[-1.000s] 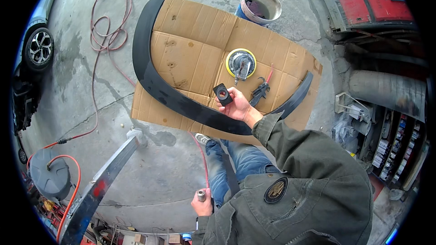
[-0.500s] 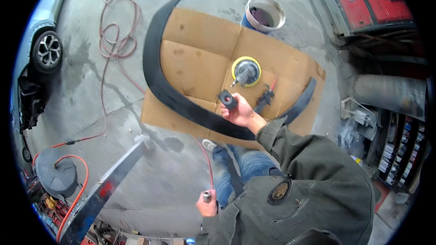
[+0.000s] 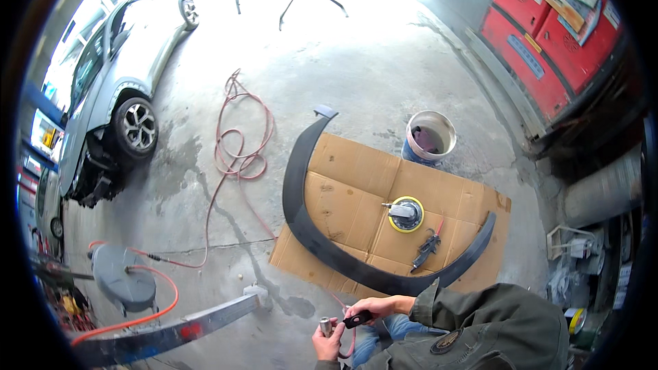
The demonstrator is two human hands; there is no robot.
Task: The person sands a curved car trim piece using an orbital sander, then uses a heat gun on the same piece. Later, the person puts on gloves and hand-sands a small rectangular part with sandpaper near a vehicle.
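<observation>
From where I stand, the person's two hands are close together low in front of the body, just short of the cardboard's near edge. The left hand (image 3: 329, 347) has its fingers wrapped around a short metal cylinder (image 3: 325, 327), one round end facing up. The right hand (image 3: 375, 306) pinches a small black block with a hole (image 3: 358, 319) between thumb and fingers; the block sits right beside the cylinder, though I can't tell whether the two touch. So each grip is pressed together on its own piece. A thin red hose (image 3: 353, 344) curves down just below them, in front of the blue jeans (image 3: 401, 329).

Beyond the hands, a flattened brown cardboard sheet (image 3: 356, 171) lies on the concrete floor (image 3: 356, 75). A long black fender flare (image 3: 295, 199) bows along its left and near sides, its right end curving up over the cardboard. Within that curve rests a round sander with a yellow rim (image 3: 406, 214), and to its right, nearer the person, a black blow gun with a red tip (image 3: 425, 252). Just past the far edge stands a bucket (image 3: 417, 155) holding a dark cloth (image 3: 426, 138). Well off to the left, more hose lies in loose loops near a pale car (image 3: 127, 62).
</observation>
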